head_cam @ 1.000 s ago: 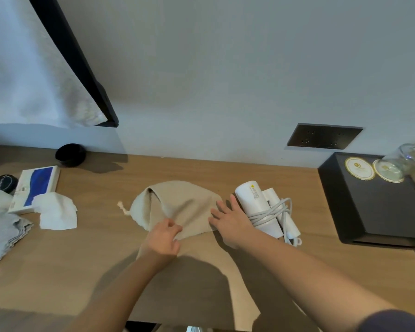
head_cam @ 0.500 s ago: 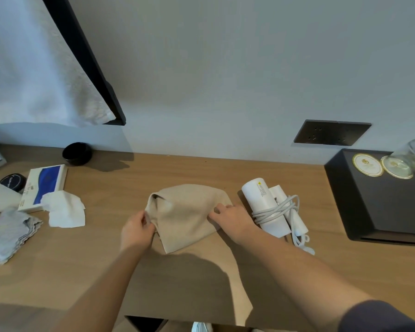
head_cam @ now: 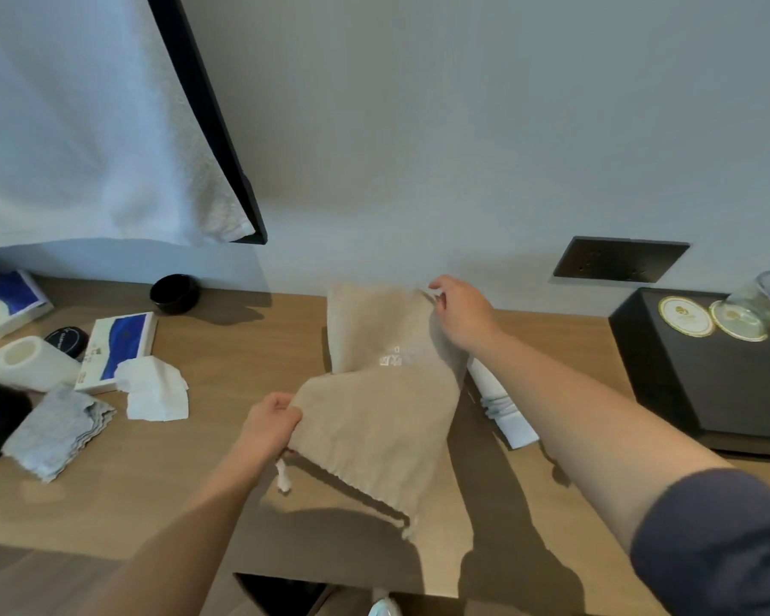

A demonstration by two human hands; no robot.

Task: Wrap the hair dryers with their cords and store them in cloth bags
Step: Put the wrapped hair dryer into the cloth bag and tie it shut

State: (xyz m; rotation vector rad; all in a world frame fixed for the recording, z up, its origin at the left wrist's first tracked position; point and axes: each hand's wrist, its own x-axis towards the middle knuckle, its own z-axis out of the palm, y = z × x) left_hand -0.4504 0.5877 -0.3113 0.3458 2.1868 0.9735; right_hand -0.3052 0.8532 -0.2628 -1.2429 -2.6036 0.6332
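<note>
1. Left fingers (head_cam: 283,404). Nearest. Curled tight round the near-left corner of the cloth bag (head_cam: 374,415), holding it clear of the counter (head_cam: 174,491). Forearm comes in low from my near side, wrist straight.

2. Drawstring end (head_cam: 283,480). Hangs just beneath my left fingers.

3. Cloth bag. Beige, slack, stretched between both sets of fingers. Its long axis runs from my left fingers up and away to my right. The gathered mouth edge trails toward me from my left fingers and looks flat and unopened. Pale lettering faces up.

4. Hair dryer (head_cam: 501,406). White, its cord (head_cam: 494,401) wound round it. It lies on the counter to the right of my left fingers, nearer me than my right fingers and below them, partly hidden by the bag and my right forearm. Long axis runs roughly near to far. My right fingers are the closer pair, so I judge that they would fetch it while the left keep the mouth, and that the mouth needs spreading first.

5. Right fingers (head_cam: 439,289). Farthest. They pinch the bag's far corner, raised close to the wall, arm reaching out across the dryer.

6. Left of my left fingers: grey cloth (head_cam: 59,431), crumpled tissue (head_cam: 156,389), blue-and-white box (head_cam: 121,344).

7. Right of my right fingers: black tray (head_cam: 707,393).
</note>
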